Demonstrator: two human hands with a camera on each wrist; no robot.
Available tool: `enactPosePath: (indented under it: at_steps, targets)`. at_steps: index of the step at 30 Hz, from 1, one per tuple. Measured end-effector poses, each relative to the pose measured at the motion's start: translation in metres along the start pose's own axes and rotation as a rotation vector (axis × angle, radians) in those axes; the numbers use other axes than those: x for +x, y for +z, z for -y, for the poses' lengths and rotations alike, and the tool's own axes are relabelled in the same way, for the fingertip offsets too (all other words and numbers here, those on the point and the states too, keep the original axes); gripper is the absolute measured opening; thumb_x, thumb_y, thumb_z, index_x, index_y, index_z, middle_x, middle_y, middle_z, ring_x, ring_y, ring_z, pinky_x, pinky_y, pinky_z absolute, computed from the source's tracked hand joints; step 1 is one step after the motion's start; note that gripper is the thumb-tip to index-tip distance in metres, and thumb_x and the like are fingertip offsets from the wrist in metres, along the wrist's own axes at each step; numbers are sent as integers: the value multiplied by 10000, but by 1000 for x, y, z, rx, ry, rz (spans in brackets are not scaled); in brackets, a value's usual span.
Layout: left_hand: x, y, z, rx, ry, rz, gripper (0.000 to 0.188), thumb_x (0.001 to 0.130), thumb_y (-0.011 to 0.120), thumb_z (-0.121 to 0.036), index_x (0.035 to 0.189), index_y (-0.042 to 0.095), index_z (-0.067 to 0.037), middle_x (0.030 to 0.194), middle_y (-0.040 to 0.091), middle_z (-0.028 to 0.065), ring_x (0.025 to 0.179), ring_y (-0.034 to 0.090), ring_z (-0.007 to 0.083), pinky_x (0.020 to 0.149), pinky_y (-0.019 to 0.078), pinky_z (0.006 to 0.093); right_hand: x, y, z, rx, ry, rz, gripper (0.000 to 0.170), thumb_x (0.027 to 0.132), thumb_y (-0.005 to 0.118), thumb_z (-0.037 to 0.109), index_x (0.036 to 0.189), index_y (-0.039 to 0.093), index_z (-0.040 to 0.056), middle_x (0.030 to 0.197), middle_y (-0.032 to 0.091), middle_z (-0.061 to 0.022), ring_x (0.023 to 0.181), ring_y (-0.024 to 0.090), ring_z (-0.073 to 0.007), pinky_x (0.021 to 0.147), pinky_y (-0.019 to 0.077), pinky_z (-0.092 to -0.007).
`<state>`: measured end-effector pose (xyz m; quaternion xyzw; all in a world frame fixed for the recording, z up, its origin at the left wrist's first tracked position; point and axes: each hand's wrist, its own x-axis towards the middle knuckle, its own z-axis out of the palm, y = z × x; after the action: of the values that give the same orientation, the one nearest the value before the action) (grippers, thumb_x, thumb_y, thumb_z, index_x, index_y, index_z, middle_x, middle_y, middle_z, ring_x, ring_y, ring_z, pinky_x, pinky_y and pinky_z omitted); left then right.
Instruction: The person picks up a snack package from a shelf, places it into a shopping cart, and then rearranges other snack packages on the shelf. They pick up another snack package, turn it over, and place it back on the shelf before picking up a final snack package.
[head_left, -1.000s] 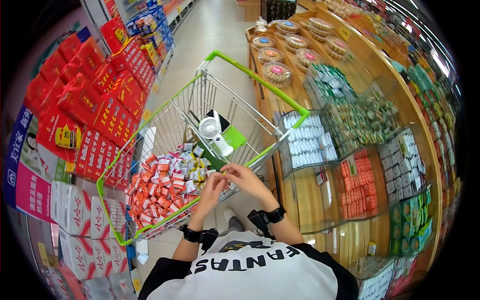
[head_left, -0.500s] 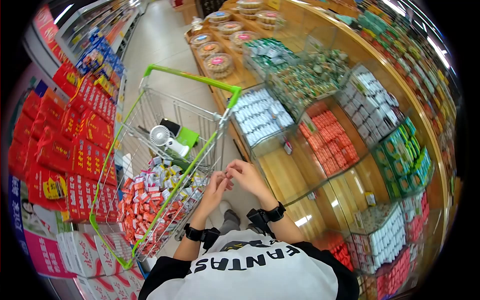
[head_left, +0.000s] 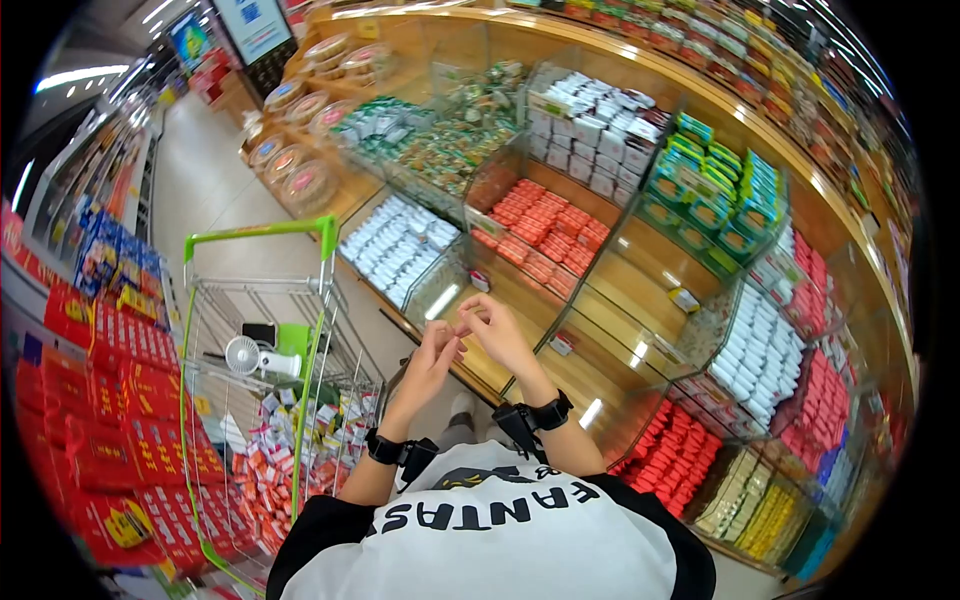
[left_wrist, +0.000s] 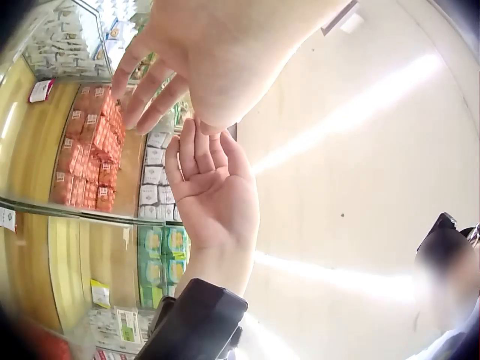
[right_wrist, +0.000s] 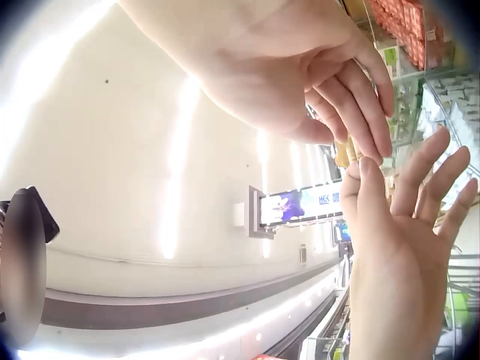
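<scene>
Red printed cartons (head_left: pixel 100 425) stand stacked at the far left. Beside them is a metal wire shopping trolley with a bright green handle and rim (head_left: pixel 262 229); it carries a white handheld fan (head_left: pixel 245 355) and a loose heap of orange, white and yellow wrapped packets (head_left: pixel 265 485). Next comes a clear-walled bin of neatly rowed white wrapped packs (head_left: pixel 398 245), just beyond the hands. The left hand (head_left: pixel 432 362) hangs in the air by the display's edge, its fingers loosely bent and released. The right hand (head_left: pixel 495 335) faces it, fingers equally slack, with nothing in their hold; the fingertips of the two meet or nearly meet, which one cannot tell. Near and beyond the right hand, red-orange wrapped packs (head_left: pixel 540 235) lie in rows inside their own bin, with the pale wooden surface (head_left: pixel 610 370) to their right.

The step in hand seems to be standing ready between trolley and display. To do it well, the hands are best held loose, above the clear dividers. Any reach for the packs should probably come in from above, with a light pinch on one pack, so that the neighbouring rows are not disturbed
</scene>
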<state>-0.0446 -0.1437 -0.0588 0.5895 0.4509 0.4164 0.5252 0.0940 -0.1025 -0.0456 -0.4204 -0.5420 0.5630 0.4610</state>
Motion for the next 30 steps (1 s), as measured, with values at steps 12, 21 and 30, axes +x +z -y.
enactPosePath:
  at_steps: [12, 21, 30]
  targets:
    - [80, 2, -7, -70, 110, 265, 141, 879, 387, -102, 997, 336, -43, 847, 515, 89, 765, 522, 149, 692, 427, 262, 32, -37, 16, -75, -62, -208, 119, 811, 490, 102, 860, 494, -6, 720, 575, -71, 682, 593, -140, 602, 453, -234]
    - [136, -6, -18, 48, 181, 416, 133, 862, 407, -96, 932, 485, -14, 859, 537, 55, 760, 514, 116, 698, 410, 240, 55, -66, 14, -105, -78, -412, 122, 807, 488, 98, 867, 508, -6, 709, 586, -79, 671, 592, -141, 600, 458, -248]
    - [182, 14, -28, 50, 282, 607, 134, 841, 433, -76, 923, 505, 1, 856, 533, 48, 767, 531, 119, 692, 422, 248, 44, -112, 14, -268, -110, -674, 139, 785, 512, 99, 847, 551, -18, 701, 596, -79, 681, 587, -133, 609, 455, -243]
